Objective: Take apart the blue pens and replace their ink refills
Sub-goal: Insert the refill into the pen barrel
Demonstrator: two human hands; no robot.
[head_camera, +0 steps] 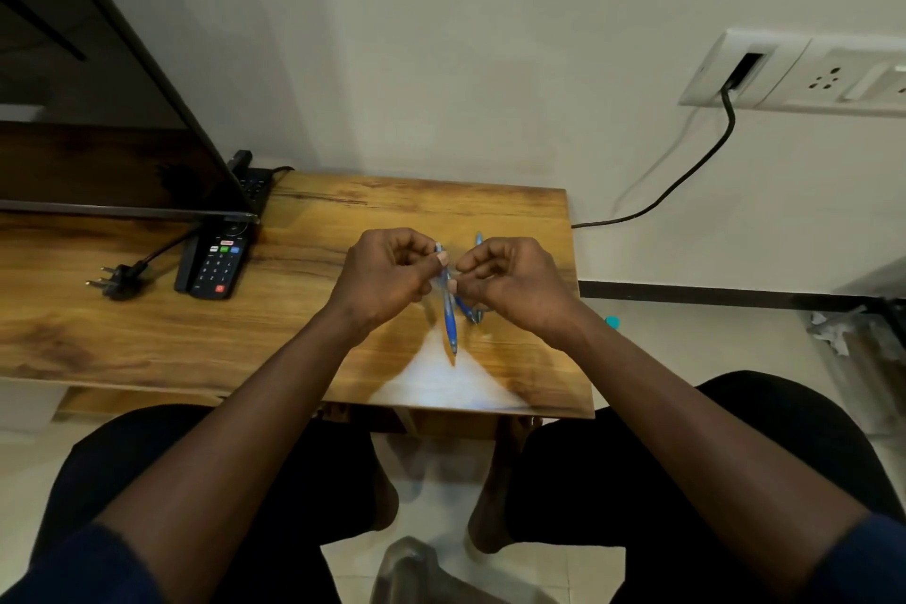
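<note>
Both hands meet over the middle of the wooden tabletop [314, 319], the left hand [387, 280] and right hand [510, 282] each pinched closed on the far end of one blue pen [449, 314]. Its long axis runs far to near, tip hanging toward the person. More blue pens [476, 260] lie just right of it, partly hidden under the right hand, so neither hand's grip is free for them.

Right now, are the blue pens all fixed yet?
Not yet. Nothing looks finished. The left hand and right hand both grip one blue pen, tip pointing down, working at its top end. More blue pens wait on the table under the right hand; no loose refills show.
</note>
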